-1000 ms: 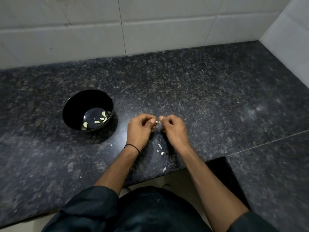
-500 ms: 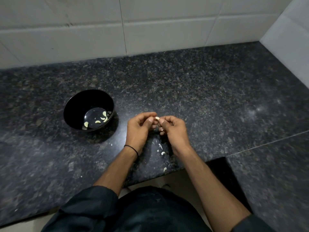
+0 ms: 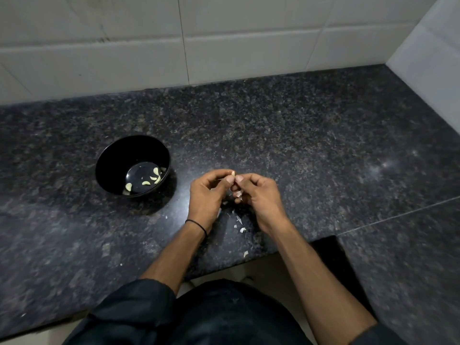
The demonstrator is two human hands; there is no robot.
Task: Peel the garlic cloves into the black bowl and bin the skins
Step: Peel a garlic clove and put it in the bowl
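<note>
Garlic clove (image 3: pixel 233 173): pinched between both thumb tips, its tip poking up beyond them.
Left hand (image 3: pixel 205 195): fingers curled, pinching the clove.
Right hand (image 3: pixel 260 196): pinching it too (skin scrap (image 3: pixel 239 194) among its fingers).
Black bowl (image 3: pixel 109 160): near, off the left hand's left side; that hand is nearer.
</note>
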